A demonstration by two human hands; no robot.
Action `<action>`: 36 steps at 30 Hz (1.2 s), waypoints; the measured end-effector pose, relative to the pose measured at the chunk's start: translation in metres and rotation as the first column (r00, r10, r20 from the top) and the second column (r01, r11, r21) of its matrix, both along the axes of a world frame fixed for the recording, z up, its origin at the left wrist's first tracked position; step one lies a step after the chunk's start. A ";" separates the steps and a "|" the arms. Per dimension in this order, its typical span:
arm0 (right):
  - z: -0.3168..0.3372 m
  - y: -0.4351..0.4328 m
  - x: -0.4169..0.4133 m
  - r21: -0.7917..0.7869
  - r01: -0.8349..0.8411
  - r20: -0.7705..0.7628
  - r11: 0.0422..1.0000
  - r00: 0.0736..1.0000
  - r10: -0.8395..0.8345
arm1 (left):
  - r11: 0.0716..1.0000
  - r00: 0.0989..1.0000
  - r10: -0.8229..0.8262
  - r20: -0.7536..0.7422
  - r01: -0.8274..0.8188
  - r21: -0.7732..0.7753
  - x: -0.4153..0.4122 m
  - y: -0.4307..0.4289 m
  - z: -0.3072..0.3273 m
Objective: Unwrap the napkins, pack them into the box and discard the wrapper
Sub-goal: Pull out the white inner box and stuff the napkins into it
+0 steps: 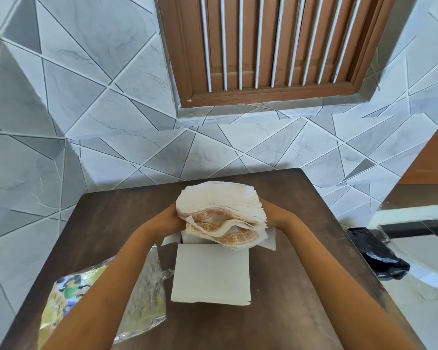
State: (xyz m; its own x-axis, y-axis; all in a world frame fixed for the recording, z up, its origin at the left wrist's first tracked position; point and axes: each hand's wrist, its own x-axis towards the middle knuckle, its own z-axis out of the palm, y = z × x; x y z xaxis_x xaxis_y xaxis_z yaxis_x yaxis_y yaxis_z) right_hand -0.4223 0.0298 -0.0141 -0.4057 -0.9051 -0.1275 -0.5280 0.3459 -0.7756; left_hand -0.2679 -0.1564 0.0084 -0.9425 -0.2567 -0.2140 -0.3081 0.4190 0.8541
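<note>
A thick stack of white napkins (220, 205) with orange-patterned edges hangs just above the open grey cardboard box (210, 274). My left hand (171, 218) grips the stack's left side and my right hand (273, 214) grips its right side; the fingers are mostly hidden behind the paper. The lowest napkins sag into the box mouth. The box's near flap lies open toward me. The empty clear plastic wrapper (142, 294), printed yellow and green, lies crumpled on the table to the left, partly under my left forearm.
All of this is on a dark brown wooden table (301, 311) set against a grey tiled wall. A black plastic bag (377, 253) sits on the floor off the table's right edge. A brown barred window is above.
</note>
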 end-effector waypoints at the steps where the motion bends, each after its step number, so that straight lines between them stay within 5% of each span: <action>1: -0.001 0.001 -0.001 0.004 0.008 0.013 1.000 1.000 -0.008 | 1.000 1.000 0.014 0.002 -0.014 -0.004 0.000 -0.002 -0.001; 10: 0.001 0.005 0.000 -0.003 -0.027 0.013 1.000 1.000 0.027 | 1.000 0.986 -0.026 0.164 0.027 -0.006 -0.001 -0.015 -0.005; 20: 0.001 0.009 0.023 -0.269 0.074 0.002 0.960 0.997 -0.076 | 0.999 0.997 0.029 0.065 -0.028 -0.021 0.009 0.001 0.001; 27: -0.002 0.010 0.027 -0.306 0.117 -0.003 0.945 0.992 -0.124 | 0.976 0.988 -0.144 -0.056 0.132 -0.174 0.019 -0.003 0.020; 32: 0.009 0.010 0.033 -0.316 0.107 0.058 0.943 0.994 -0.094 | 0.934 0.989 -0.094 -0.115 0.048 -0.354 0.008 0.006 0.029; 36: 0.029 0.017 0.036 -0.241 0.103 0.069 0.965 0.994 -0.089 | 0.952 0.980 -0.121 -0.155 0.071 -0.297 0.002 0.001 0.030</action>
